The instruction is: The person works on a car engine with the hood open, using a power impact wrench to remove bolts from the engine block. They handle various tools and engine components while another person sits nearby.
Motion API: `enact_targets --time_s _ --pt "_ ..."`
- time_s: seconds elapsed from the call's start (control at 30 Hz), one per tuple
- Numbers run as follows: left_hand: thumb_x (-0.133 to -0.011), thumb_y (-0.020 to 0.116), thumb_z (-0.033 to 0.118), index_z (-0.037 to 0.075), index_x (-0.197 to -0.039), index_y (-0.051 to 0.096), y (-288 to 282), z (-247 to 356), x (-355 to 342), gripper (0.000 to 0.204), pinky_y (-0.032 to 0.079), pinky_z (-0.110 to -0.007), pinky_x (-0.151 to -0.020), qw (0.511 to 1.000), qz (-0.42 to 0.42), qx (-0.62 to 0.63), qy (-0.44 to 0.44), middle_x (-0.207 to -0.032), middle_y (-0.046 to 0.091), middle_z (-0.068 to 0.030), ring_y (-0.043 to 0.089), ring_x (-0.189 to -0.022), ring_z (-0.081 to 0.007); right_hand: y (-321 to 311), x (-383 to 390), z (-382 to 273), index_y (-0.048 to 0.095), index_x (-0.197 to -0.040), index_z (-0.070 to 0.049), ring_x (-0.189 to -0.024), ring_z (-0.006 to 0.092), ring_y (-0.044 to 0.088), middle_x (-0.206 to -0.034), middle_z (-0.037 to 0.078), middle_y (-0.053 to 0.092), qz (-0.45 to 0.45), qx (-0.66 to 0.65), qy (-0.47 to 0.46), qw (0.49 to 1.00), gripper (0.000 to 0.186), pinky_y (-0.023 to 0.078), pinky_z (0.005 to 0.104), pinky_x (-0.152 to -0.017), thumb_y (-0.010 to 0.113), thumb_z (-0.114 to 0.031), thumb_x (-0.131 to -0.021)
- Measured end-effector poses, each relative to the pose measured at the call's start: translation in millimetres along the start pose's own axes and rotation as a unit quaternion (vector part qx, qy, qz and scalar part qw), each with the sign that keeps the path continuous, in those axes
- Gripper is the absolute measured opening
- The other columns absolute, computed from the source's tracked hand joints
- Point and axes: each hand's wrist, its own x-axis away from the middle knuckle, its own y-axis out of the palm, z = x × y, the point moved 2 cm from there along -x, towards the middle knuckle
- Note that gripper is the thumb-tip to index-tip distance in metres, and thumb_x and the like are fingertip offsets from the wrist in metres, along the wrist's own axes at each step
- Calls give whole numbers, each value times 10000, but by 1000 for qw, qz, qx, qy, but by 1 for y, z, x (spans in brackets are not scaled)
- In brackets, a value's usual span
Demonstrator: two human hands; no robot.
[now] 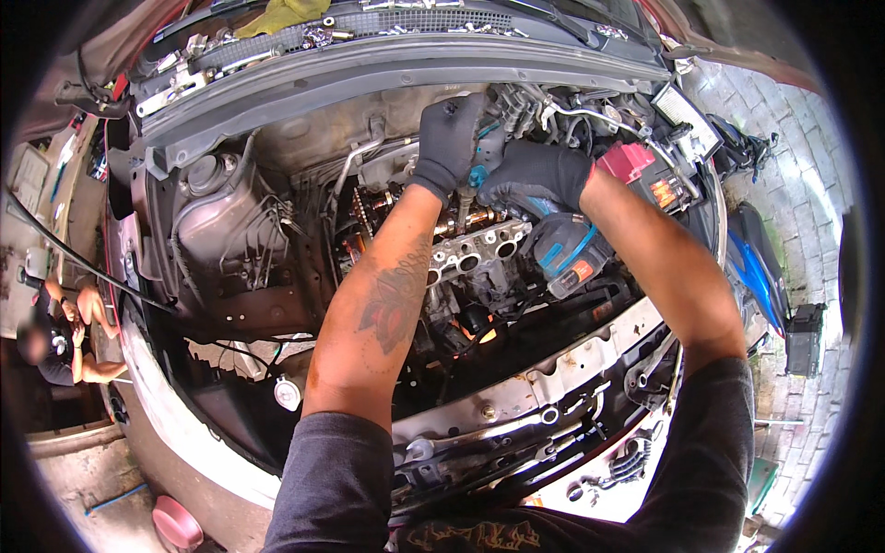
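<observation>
Both my hands wear black gloves and meet over the engine in the open bay. My right hand (539, 175) is wrapped round the handle of a cordless impact driver (564, 251), black and teal with a battery at its base. My left hand (449, 138) is closed against the tool's upper body, its fingertips partly hidden. A shaft (465, 214) points down from the tool toward the opened cylinder head (472, 253). Camshafts (479, 219) and round ports show there; the shaft's lower tip is hard to make out.
Loose sockets and tools lie along the cowl (313, 35) beside a yellow cloth (284, 17). Wrenches (421, 450) rest on the front crossmember. A red-topped battery (636, 166) sits at the right. A person (69, 336) sits at far left, near a pink basin (177, 523).
</observation>
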Motion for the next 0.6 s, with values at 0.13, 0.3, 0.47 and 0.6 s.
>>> enact_targets --time_s 0.13,0.3,0.47,0.6 --pt "-956 628 312 -67 -828 686 -1 4 0 404 458 -376 -645 1000 -1 -9 -2 -677 658 -127 549 -623 -182 -3 9 -10 751 -931 -6 -733 173 658 -841 70 733 -5 -35 -34 999 339 532 328 -713 800 -281 -738" --pt "-966 644 316 -76 -827 686 2 7 4 418 454 -375 -642 1000 -1 -2 23 -681 665 -113 545 -625 -173 -3 14 -14 749 -929 -11 -738 167 656 -849 73 733 -17 -140 -102 985 307 530 328 -716 800 -252 -744" --pt "-984 647 320 -76 -898 705 -2 5 -2 409 479 -342 -708 999 -33 23 -8 -758 694 -111 569 -692 -149 0 -1 2 750 -982 -15 -767 163 656 -874 69 737 -49 -84 28 995 292 530 319 -749 786 -223 -780" --pt "-1016 622 320 -74 -1009 714 -6 5 1 405 487 -295 -780 997 -67 44 -10 -863 714 -66 576 -784 -108 2 -5 8 727 -1072 -15 -820 174 661 -926 72 734 -36 -123 -11 992 356 527 325 -794 780 -239 -801"
